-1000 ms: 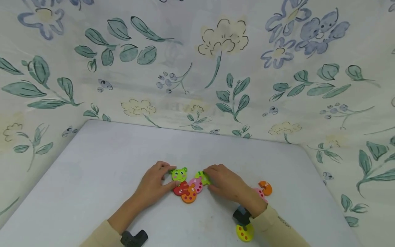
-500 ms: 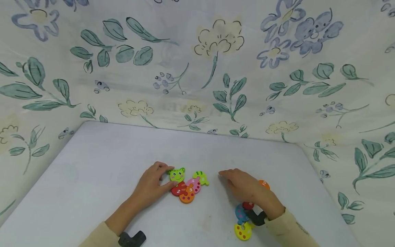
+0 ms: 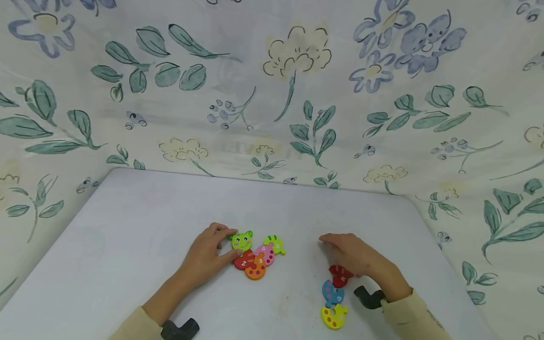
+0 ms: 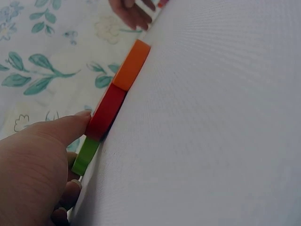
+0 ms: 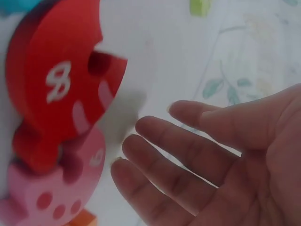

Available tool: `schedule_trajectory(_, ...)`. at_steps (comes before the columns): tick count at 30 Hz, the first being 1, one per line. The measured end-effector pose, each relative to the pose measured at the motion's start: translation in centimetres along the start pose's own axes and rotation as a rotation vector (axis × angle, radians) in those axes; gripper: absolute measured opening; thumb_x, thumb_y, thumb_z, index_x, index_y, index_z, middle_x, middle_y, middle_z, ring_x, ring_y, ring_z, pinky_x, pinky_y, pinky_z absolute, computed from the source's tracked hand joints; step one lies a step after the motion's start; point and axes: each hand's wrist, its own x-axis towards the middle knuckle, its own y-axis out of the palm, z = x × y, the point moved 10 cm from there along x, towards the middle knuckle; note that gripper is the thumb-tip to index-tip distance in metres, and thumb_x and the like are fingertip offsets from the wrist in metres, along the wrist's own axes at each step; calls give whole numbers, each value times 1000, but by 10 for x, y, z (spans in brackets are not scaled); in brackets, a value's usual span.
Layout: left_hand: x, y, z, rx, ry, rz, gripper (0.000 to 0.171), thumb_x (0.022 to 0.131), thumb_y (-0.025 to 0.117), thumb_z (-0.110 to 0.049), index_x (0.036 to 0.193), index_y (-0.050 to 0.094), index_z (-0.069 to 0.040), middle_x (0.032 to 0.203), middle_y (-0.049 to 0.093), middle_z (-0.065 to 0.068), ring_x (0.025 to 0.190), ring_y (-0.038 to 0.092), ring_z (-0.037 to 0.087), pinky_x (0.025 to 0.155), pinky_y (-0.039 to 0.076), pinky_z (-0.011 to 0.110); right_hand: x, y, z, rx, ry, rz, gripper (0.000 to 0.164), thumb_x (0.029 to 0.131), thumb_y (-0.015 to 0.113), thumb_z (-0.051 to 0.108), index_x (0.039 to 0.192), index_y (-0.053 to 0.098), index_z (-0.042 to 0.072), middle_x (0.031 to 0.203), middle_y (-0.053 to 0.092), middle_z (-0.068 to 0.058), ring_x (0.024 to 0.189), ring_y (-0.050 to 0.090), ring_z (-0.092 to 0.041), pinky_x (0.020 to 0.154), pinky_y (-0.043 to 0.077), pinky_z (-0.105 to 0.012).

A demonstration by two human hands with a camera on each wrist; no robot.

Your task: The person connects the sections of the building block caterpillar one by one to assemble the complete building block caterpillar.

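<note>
My left hand (image 3: pixel 206 252) pinches the green smiling head piece (image 3: pixel 242 241) of a caterpillar puzzle, its thumb at the joint with the red "2" piece (image 3: pixel 241 263). Orange "3" (image 3: pixel 256 272), pink "4" (image 3: pixel 266 258) and a striped green piece (image 3: pixel 273 242) continue the linked chain. To the right, my right hand (image 3: pixel 359 255) hovers with loosely extended fingers, holding nothing. Right below it lies the red "8" piece (image 5: pixel 51 89), which meets the pink "9" piece (image 5: pixel 51 197) in the right wrist view; the hand hides the pink one from the head view.
A blue piece (image 3: pixel 332 293) and a yellow spotted piece (image 3: pixel 333 318) lie on the white table (image 3: pixel 178 203) in front of the red "8". A corner of an orange piece (image 5: pixel 83 219) shows in the right wrist view. Floral cloth (image 3: pixel 238 156) hangs behind the table.
My right hand has let go of the striped green piece and moved right, over the loose pieces. The left hand keeps its hold on the head piece.
</note>
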Motion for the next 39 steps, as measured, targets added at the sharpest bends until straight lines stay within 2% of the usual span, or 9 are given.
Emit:
schedule_trajectory(4, 1, -1, 0, 3, 0, -2, 57, 87, 86, -41, 136, 69, -17, 122, 58, -1, 90, 50, 11, 77, 46, 35, -5, -4, -11, 58, 8, 0, 35, 106, 56, 8, 139, 65, 8, 139, 65, -11, 122, 60, -33, 106, 47, -55)
schedule_trajectory(7, 1, -1, 0, 3, -3, 1, 57, 87, 86, -40, 136, 69, -17, 121, 58, -1, 90, 50, 12, 76, 47, 34, -11, -6, -17, 101, 16, 9, 35, 107, 54, 11, 140, 64, 8, 137, 66, -10, 118, 60, -31, 105, 47, -56)
schedule_trajectory(11, 1, -1, 1, 4, -8, 1, 57, 87, 86, -41, 136, 69, -17, 121, 58, -1, 90, 50, 12, 76, 46, 34, -16, -10, -22, 172, -7, 19, 35, 109, 52, 12, 142, 62, 5, 136, 66, -13, 125, 61, -37, 104, 47, -58)
schedule_trajectory(17, 2, -3, 1, -7, -8, -6, 57, 88, 86, -41, 136, 69, -17, 122, 58, -1, 91, 50, 11, 77, 46, 35, -21, -13, -32, 357, -17, 29, 39, 112, 47, 18, 145, 56, -2, 139, 64, -20, 120, 65, -39, 102, 49, -57)
schedule_trajectory(23, 0, -2, 0, -7, -12, -1, 57, 88, 85, -42, 136, 69, -17, 122, 58, 0, 91, 50, 12, 77, 46, 35, -27, -15, -46, 430, -39, -9, 44, 114, 41, 22, 147, 51, -6, 139, 63, -23, 127, 61, -44, 102, 49, -57)
schedule_trajectory(28, -1, 0, 1, 9, -18, -5, 57, 87, 86, -43, 135, 69, -17, 122, 59, -1, 90, 51, 12, 77, 47, 34, -29, -15, -58, 540, -51, -16, 51, 116, 33, 27, 150, 44, -9, 141, 59, -28, 128, 61, -44, 103, 49, -54)
schedule_trajectory(30, -1, 0, 1, 8, -13, -8, 57, 87, 86, -43, 135, 69, -17, 123, 59, 0, 90, 51, 12, 77, 47, 35, -31, -18, -62, 568, -46, -38, 53, 116, 30, 28, 151, 43, -9, 142, 58, -29, 128, 60, -45, 103, 50, -53)
schedule_trajectory(33, 0, 1, 0, 10, -6, -4, 58, 87, 85, -44, 136, 69, -17, 123, 59, 0, 91, 51, 12, 77, 47, 35, -36, -27, -71, 574, -25, -118, 52, 117, 30, 29, 149, 46, -9, 138, 61, -29, 123, 63, -46, 100, 52, -52)
schedule_trajectory(39, 0, 0, -2, 3, -12, -5, 57, 87, 86, -43, 135, 69, -16, 123, 59, 0, 90, 51, 12, 77, 46, 35, -44, -43, -90, 407, 63, -319, 43, 114, 44, 25, 144, 55, -3, 127, 68, -22, 111, 68, -37, 87, 59, -41)
